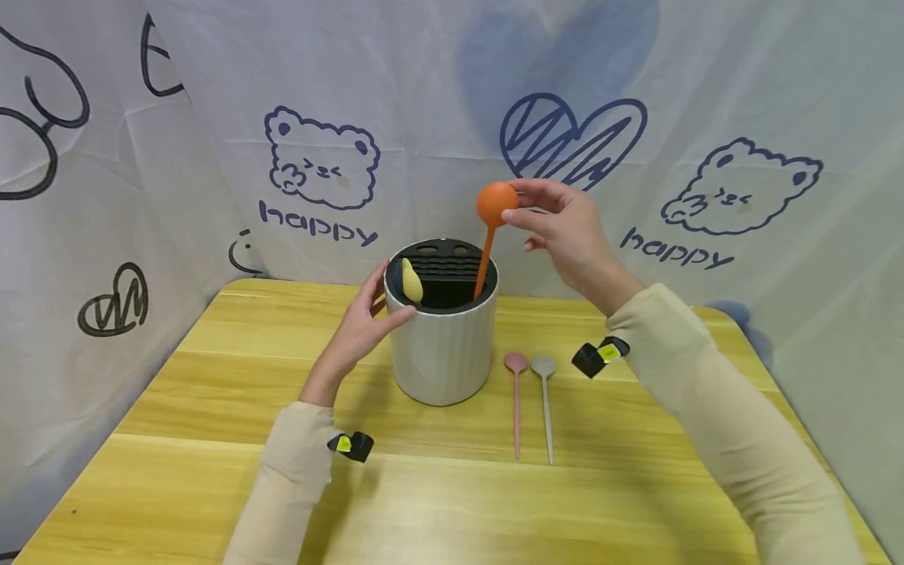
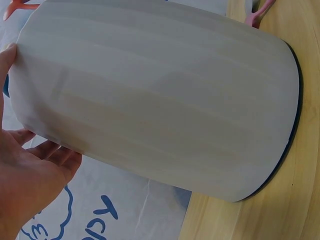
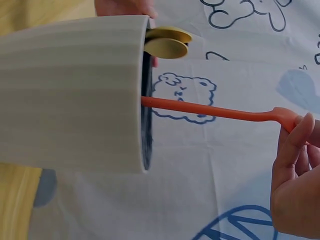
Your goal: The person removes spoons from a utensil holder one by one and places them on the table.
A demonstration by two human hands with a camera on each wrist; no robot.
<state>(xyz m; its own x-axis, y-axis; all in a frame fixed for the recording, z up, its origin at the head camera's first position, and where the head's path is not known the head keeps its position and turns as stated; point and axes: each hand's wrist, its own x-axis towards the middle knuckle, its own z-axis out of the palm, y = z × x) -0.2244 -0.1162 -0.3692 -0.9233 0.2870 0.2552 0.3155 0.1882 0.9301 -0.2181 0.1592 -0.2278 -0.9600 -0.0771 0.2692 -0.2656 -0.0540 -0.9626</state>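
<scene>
A white ribbed utensil holder (image 1: pixel 441 353) with a black slotted top (image 1: pixel 439 265) stands upright on the table. My left hand (image 1: pixel 360 326) grips its upper left side, the thumb at the front rim and the fingers around the side. My right hand (image 1: pixel 565 227) pinches an orange spoon (image 1: pixel 497 204) by its round bowl, above the holder. The spoon's handle (image 3: pixel 210 109) points down into the opening, its lower end hidden inside. Two yellow spoons (image 3: pixel 167 48) stand at the holder's left edge, bowls up, with something dark beside them in the head view.
Right of the holder, a pink spoon (image 1: pixel 516 362) and a grey spoon (image 1: pixel 544 366) lie side by side on the wooden table (image 1: pixel 452 502), handles toward me. A printed cloth (image 1: pixel 438 102) hangs behind the table.
</scene>
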